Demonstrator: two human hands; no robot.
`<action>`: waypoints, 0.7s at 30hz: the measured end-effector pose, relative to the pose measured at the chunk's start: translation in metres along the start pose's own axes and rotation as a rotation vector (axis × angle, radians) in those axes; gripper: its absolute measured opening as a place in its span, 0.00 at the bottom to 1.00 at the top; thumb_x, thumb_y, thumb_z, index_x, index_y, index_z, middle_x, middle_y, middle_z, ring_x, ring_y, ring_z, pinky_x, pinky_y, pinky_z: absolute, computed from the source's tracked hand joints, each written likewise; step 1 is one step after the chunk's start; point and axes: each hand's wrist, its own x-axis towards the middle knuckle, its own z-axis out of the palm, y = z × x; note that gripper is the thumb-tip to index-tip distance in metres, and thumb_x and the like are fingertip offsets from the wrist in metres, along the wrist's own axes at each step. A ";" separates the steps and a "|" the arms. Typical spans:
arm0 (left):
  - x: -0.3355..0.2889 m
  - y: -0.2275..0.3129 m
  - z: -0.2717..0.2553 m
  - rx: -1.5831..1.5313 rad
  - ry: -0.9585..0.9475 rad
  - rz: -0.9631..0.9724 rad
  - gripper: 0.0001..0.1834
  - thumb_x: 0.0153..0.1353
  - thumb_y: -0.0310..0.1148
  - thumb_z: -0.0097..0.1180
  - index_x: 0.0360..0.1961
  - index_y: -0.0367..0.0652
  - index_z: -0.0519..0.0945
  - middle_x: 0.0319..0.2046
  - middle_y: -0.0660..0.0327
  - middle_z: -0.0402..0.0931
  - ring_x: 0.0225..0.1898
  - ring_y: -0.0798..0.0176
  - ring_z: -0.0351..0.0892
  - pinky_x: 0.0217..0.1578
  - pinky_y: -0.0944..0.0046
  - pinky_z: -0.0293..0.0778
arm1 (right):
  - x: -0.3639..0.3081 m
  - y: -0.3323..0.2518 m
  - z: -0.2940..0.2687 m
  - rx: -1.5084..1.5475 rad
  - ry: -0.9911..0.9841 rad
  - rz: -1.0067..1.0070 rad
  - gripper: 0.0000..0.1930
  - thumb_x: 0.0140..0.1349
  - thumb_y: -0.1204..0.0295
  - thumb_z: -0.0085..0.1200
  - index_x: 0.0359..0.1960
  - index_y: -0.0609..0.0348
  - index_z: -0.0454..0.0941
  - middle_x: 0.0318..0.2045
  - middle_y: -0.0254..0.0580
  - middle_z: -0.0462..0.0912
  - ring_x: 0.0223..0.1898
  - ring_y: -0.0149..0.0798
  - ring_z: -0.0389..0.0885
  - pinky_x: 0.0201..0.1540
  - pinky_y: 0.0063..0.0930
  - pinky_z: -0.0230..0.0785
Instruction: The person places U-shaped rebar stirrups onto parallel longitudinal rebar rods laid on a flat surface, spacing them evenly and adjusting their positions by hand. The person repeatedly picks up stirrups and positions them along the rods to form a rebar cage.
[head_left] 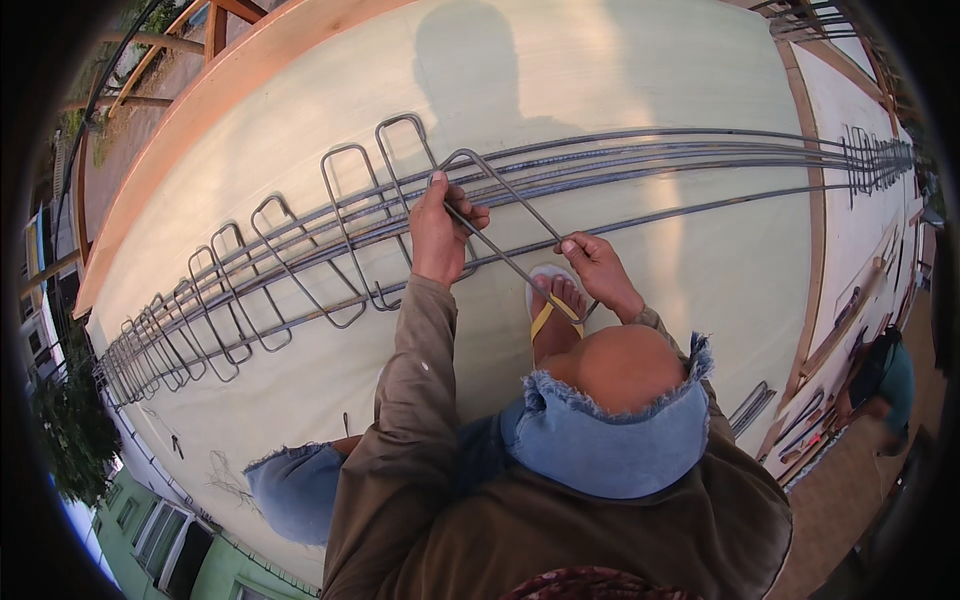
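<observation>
My left hand (440,230) closes its thumb and fingers round one side of a bent steel stirrup (521,198). On the stirrup's other side, my right hand (600,270) pinches the rod between thumb and fingers. The stirrup slants across a bundle of long steel rebars (700,150), its rounded end lying over them. Directly left of my left hand, another stirrup (345,147) stands round the bars, with several more spaced along toward the far left. My foot, in a sandal with a yellow strap (543,319), is below the stirrup's lower end, which is partly hidden near my right hand.
The rebars cross a pale flat panel deck (640,90) with a wooden edge board (190,130). More stirrups (865,160) cluster at the far right. A small stack of bent rods (752,408) lies right of my knee. A person (893,385) is beyond the right edge.
</observation>
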 end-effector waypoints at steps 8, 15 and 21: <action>0.017 -0.029 -0.011 0.797 0.093 0.376 0.20 0.65 0.37 0.63 0.51 0.31 0.80 0.35 0.52 0.83 0.34 0.59 0.84 0.35 0.59 0.80 | -0.046 0.008 -0.020 -0.309 0.139 -0.107 0.12 0.74 0.67 0.52 0.44 0.65 0.81 0.28 0.49 0.83 0.27 0.40 0.80 0.34 0.33 0.73; 0.041 -0.003 0.025 1.460 -0.017 0.835 0.10 0.64 0.34 0.62 0.40 0.37 0.85 0.34 0.50 0.79 0.36 0.44 0.80 0.37 0.49 0.75 | -0.040 -0.031 -0.045 -0.387 0.166 -0.149 0.14 0.73 0.64 0.49 0.43 0.62 0.81 0.28 0.57 0.83 0.32 0.61 0.81 0.37 0.46 0.73; 0.041 0.116 0.081 1.441 -0.146 1.342 0.11 0.70 0.33 0.56 0.44 0.37 0.83 0.32 0.51 0.75 0.32 0.47 0.78 0.34 0.52 0.73 | -0.021 -0.126 -0.051 -0.448 0.270 -0.323 0.20 0.76 0.57 0.46 0.38 0.63 0.79 0.22 0.52 0.77 0.25 0.53 0.77 0.31 0.45 0.68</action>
